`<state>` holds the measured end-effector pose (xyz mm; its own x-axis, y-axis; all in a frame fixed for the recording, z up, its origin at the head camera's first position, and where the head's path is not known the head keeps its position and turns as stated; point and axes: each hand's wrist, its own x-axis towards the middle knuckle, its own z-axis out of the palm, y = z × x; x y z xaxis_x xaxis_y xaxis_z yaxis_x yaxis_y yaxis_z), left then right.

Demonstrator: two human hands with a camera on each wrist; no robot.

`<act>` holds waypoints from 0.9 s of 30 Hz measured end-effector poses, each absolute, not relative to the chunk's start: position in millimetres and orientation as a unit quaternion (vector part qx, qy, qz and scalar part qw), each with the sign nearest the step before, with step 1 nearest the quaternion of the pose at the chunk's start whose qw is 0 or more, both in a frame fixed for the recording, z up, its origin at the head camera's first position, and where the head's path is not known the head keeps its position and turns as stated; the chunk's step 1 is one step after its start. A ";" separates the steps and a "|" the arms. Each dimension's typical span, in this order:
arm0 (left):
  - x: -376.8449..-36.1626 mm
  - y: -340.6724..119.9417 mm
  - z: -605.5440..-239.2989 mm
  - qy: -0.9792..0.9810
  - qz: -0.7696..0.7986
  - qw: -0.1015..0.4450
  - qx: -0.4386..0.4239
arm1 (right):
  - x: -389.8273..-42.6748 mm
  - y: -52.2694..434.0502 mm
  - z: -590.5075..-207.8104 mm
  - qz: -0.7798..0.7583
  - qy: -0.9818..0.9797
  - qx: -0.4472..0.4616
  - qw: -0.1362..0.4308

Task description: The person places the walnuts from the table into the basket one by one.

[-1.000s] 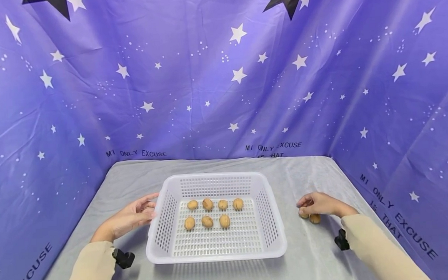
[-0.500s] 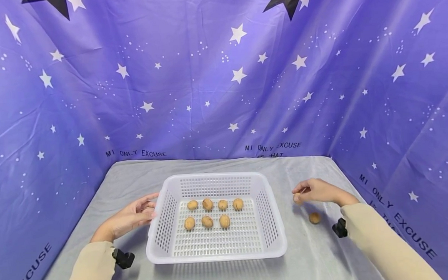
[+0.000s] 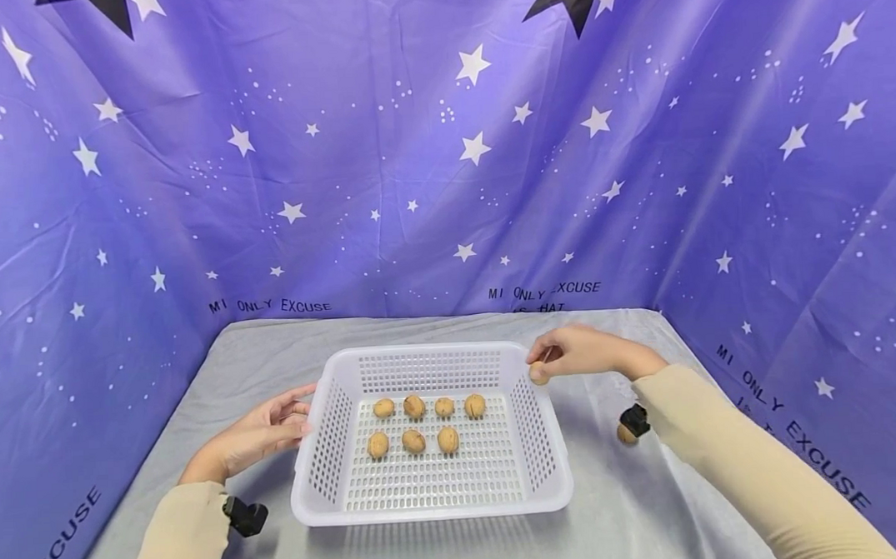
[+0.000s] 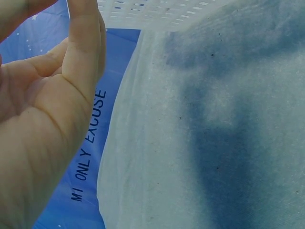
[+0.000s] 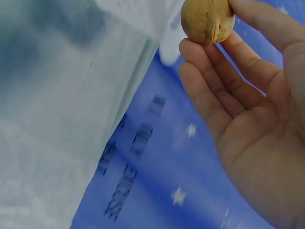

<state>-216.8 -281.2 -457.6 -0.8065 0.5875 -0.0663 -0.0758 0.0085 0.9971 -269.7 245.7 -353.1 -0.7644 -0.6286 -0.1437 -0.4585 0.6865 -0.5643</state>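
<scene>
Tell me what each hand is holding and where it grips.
The right hand pinches a round brown walnut by its sides with its fingertips. The left hand holds nothing, resting against the white plastic basket.

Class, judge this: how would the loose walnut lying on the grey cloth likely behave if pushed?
The walnut looks round, so it would probably roll rather than slide. The soft cloth may slow it. Its hard-looking shell, like the one the right hand pinches, suggests it is stiff and light.

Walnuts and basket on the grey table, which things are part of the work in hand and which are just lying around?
In use:
right hand, pinching a walnut
white basket, seven walnuts inside
left hand, at its side
loose walnut

Lying about:
grey table cover
starry purple backdrop
</scene>
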 end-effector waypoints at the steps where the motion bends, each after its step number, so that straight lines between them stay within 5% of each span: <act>1: -216.8 -281.3 -457.5 0.667 0.678 0.245 0.191 | -271.0 237.3 -353.4 -0.254 0.900 -0.310 0.173; 13: -217.7 -281.9 -458.0 0.668 0.676 0.248 0.188 | -277.1 151.7 -374.1 -0.171 0.882 -0.352 0.261; 27: -219.1 -283.9 -460.9 0.666 0.676 0.248 0.195 | -272.8 117.9 -413.3 -0.117 0.888 -0.320 0.310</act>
